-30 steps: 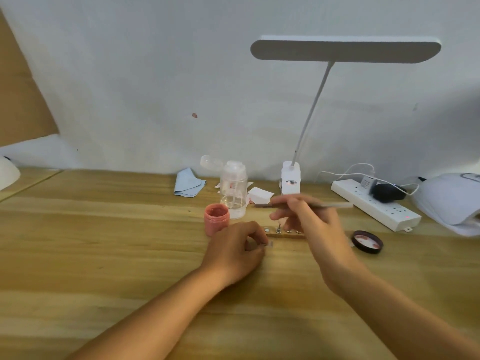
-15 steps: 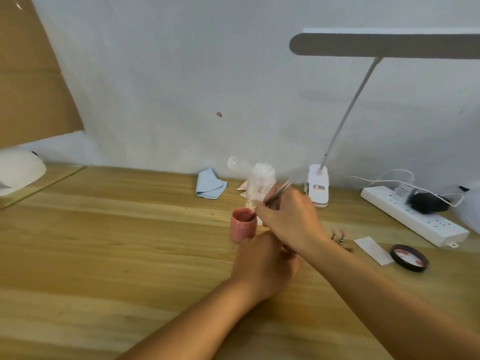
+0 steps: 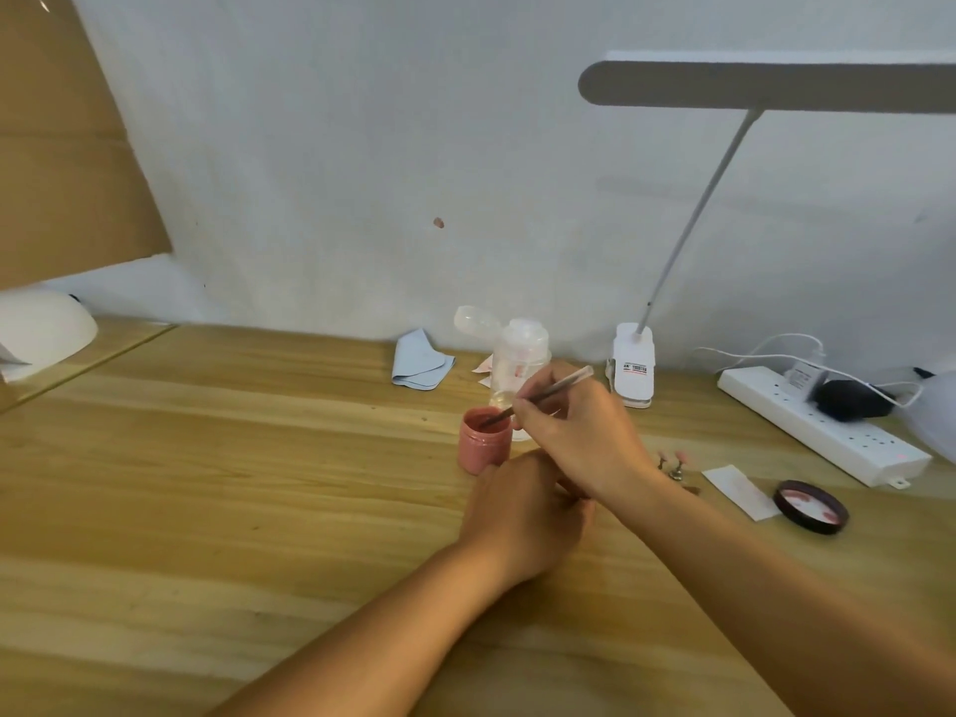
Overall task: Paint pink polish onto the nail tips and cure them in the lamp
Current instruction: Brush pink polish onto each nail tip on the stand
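Far left of the pink polish jar (image 3: 483, 439), at the edge of the counter (image 3: 207, 483), sits a white domed housing (image 3: 46, 328), cut off by the frame. A folded blue cloth (image 3: 419, 362) lies behind and left of the jar, near the wall. The jar stands open and upright on the counter. Just behind the jar is a clear bottle (image 3: 520, 354) with its flip cap tipped back.

The left hand (image 3: 527, 509) rests on the counter just in front of the jar and a little right of it. Its fingers are curled under, and the right wrist crosses over them, so I cannot tell whether it holds anything. The right hand (image 3: 579, 432) hovers just right of the jar and pinches a thin brush (image 3: 548, 393) between thumb and fingertips. The brush slants down to the left, with its tip inside the jar's mouth.

Behind and right of the jar stands the white clip base of a desk lamp (image 3: 633, 372), its head reaching over toward the right. Right of the jar, just past the right wrist, a few nail tips (image 3: 672, 463) stand on small stands, some of them pink. Further right of the jar lie a white paper slip (image 3: 740, 491) and then a black lid (image 3: 809, 507), its inside facing up and smeared pink. Far right of the jar, a white power strip (image 3: 822, 432) runs along the counter with a black plug (image 3: 848, 401) in it.
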`<act>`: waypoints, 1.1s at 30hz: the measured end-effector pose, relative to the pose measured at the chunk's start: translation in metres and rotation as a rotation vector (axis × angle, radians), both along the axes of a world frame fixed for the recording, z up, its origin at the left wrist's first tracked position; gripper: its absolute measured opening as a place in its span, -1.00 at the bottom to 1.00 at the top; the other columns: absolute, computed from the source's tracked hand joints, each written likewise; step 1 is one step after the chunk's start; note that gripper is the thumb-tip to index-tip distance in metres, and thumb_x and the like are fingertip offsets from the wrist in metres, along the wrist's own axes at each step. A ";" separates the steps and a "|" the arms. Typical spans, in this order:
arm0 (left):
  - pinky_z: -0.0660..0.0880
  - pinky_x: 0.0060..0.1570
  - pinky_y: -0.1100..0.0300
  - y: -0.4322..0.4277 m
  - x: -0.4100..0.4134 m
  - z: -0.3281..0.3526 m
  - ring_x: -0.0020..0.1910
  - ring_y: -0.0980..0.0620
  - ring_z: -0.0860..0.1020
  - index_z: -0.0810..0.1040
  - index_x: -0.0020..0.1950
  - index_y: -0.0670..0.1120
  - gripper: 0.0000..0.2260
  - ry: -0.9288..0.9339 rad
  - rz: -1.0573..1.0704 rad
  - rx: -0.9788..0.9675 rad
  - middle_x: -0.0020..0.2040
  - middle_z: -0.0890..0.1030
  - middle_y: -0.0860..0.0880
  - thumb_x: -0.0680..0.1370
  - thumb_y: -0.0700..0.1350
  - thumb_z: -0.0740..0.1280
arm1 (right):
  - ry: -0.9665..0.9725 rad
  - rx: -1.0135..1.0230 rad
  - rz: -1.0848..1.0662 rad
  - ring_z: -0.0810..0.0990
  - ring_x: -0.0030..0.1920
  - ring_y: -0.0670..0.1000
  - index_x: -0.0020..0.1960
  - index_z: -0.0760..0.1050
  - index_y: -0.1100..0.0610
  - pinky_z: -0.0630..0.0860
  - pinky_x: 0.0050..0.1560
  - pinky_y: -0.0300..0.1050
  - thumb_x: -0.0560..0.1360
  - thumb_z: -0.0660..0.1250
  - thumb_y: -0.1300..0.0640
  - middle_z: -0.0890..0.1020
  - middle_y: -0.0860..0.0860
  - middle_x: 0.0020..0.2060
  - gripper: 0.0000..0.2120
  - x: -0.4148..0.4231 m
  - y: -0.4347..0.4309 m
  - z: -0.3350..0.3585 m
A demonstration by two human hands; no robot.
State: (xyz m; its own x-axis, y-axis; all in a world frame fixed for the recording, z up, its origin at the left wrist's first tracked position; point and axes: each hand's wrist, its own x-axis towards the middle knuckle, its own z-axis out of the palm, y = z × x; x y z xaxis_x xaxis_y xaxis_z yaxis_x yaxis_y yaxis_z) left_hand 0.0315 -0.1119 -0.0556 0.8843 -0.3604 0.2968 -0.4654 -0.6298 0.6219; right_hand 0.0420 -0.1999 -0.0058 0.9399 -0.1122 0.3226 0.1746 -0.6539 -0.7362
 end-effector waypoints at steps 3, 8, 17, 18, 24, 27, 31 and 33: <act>0.25 -0.36 0.26 0.002 0.000 0.002 -0.17 0.04 0.59 0.47 -0.43 0.22 -0.70 0.033 -0.027 -0.005 -0.48 0.49 0.31 0.45 -0.10 0.33 | -0.070 0.055 -0.001 0.60 -0.21 -0.17 -0.16 0.50 -0.01 0.47 -0.15 -0.18 0.48 0.37 0.12 0.67 -0.14 -0.27 -0.93 -0.007 -0.002 0.002; 0.44 -0.06 0.14 0.000 -0.001 0.003 -0.10 0.12 0.59 0.44 -0.36 0.20 -0.76 0.036 -0.051 -0.017 -0.31 0.52 0.20 0.46 -0.04 0.36 | -0.241 0.323 0.049 0.52 -0.33 -0.06 -0.18 0.36 0.16 0.43 -0.30 -0.15 0.46 0.39 0.28 0.52 0.11 -0.34 -0.80 -0.044 -0.022 -0.001; 0.39 -0.22 0.26 -0.003 0.007 -0.006 -0.35 0.34 0.47 0.55 -0.21 0.16 -0.85 0.039 -0.149 -0.092 -0.11 0.66 0.18 0.47 -0.09 0.42 | -0.125 0.678 0.013 0.53 -0.33 0.01 -0.03 0.52 0.21 0.51 -0.40 -0.20 0.54 0.32 0.21 0.68 0.07 -0.25 -0.94 -0.088 -0.065 -0.035; 0.35 -0.25 0.28 -0.002 0.007 -0.006 -0.36 0.35 0.47 0.56 -0.21 0.17 -0.83 0.040 -0.154 -0.099 -0.11 0.66 0.18 0.46 -0.12 0.41 | -0.123 0.699 0.005 0.46 -0.39 -0.02 -0.10 0.50 0.22 0.42 -0.46 -0.25 0.52 0.35 0.18 0.63 0.05 -0.33 -0.90 -0.086 -0.066 -0.036; 0.33 -0.28 0.29 0.002 0.008 -0.011 -0.37 0.34 0.47 0.57 -0.20 0.18 -0.79 0.027 -0.138 -0.100 -0.13 0.63 0.17 0.46 -0.15 0.42 | -0.111 0.749 -0.020 0.53 -0.48 -0.03 -0.07 0.48 0.17 0.44 -0.49 -0.29 0.55 0.30 0.08 0.68 0.11 -0.35 -0.85 -0.081 -0.061 -0.044; 0.32 -0.29 0.29 0.003 0.008 -0.010 -0.37 0.33 0.47 0.53 -0.24 0.21 -0.76 0.020 -0.137 -0.086 -0.20 0.59 0.20 0.47 -0.14 0.43 | -0.093 0.718 0.019 0.60 -0.39 -0.02 -0.01 0.51 0.20 0.51 -0.42 -0.24 0.55 0.30 0.10 0.71 0.10 -0.24 -0.85 -0.081 -0.061 -0.044; 0.32 -0.29 0.30 0.003 0.007 -0.009 -0.36 0.32 0.47 0.54 -0.23 0.25 -0.75 0.014 -0.154 -0.091 -0.16 0.62 0.21 0.48 -0.12 0.45 | -0.109 0.717 0.022 0.48 -0.46 -0.03 -0.13 0.48 0.23 0.46 -0.45 -0.25 0.50 0.38 0.14 0.67 0.13 -0.34 -0.84 -0.083 -0.063 -0.043; 0.32 -0.27 0.30 0.003 0.007 -0.009 -0.35 0.32 0.47 0.56 -0.22 0.24 -0.77 0.016 -0.152 -0.085 -0.12 0.64 0.19 0.48 -0.10 0.45 | -0.108 0.739 0.000 0.45 -0.50 -0.03 -0.16 0.45 0.21 0.42 -0.49 -0.28 0.51 0.38 0.15 0.65 0.13 -0.38 -0.84 -0.082 -0.062 -0.042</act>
